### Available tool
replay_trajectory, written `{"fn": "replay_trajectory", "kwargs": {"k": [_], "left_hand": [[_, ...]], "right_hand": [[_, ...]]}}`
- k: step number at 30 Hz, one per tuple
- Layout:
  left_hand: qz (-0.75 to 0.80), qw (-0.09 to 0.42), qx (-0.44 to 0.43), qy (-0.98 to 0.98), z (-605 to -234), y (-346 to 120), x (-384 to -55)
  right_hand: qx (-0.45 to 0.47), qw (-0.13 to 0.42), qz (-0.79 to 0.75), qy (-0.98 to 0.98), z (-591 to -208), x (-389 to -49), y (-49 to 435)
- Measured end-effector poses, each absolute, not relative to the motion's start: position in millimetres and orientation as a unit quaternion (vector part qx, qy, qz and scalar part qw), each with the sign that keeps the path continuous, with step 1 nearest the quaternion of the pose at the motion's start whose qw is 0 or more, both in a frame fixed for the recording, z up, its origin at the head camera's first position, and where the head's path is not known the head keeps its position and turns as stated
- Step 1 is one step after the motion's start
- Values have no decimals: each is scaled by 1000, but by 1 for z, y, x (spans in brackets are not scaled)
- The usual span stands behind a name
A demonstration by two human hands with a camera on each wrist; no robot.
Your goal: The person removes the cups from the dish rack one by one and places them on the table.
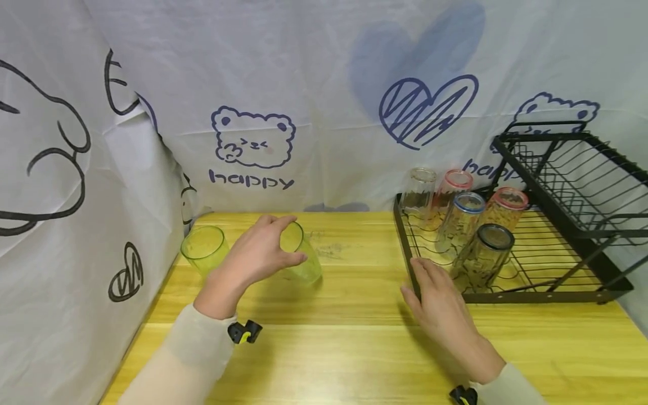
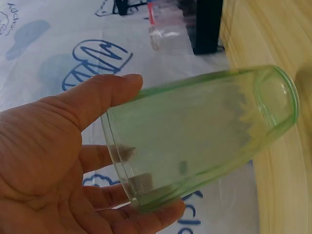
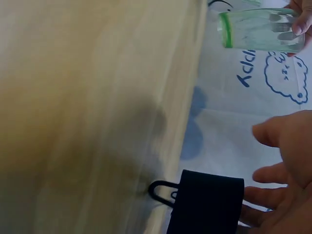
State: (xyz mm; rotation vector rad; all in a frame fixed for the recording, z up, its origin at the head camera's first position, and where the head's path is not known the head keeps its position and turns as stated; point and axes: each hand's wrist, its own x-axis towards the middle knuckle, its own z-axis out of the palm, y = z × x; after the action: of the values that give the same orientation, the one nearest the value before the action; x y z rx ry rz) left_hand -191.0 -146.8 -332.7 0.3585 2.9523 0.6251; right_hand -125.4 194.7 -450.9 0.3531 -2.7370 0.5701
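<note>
My left hand (image 1: 260,256) grips a clear green drinking glass (image 2: 195,136) round its rim, thumb on one side and fingers on the other. The glass tilts, its base pointing down and to the right in the head view; in the right wrist view that base appears raised off the table. A second green glass (image 1: 205,250) stands to the left, partly behind the left wrist. My right hand (image 1: 442,304) holds nothing, its fingers loosely extended beside the front left corner of the black wire rack (image 1: 405,244). Whether those fingers touch the rack cannot be told.
Several upside-down glasses stand in the rack's left part, among them a dark glass (image 1: 483,259), a blue-rimmed glass (image 1: 460,219) and a red-rimmed glass (image 1: 506,208). An upper wire basket (image 1: 597,169) rises on the right. A printed cloth (image 1: 324,112) hangs behind the wooden table (image 1: 344,354).
</note>
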Motion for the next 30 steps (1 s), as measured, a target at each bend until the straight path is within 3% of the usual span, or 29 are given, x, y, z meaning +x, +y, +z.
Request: {"fn": "replay_trajectory", "kwargs": {"k": [7,30], "left_hand": [[166,47,127,977,-336,-163,-198],[118,107,92,983,-343,-196,-213]], "right_hand": [[130,103,131,-977,-457,-118,203],[142,150,110,-972,-472,-116,197]]}}
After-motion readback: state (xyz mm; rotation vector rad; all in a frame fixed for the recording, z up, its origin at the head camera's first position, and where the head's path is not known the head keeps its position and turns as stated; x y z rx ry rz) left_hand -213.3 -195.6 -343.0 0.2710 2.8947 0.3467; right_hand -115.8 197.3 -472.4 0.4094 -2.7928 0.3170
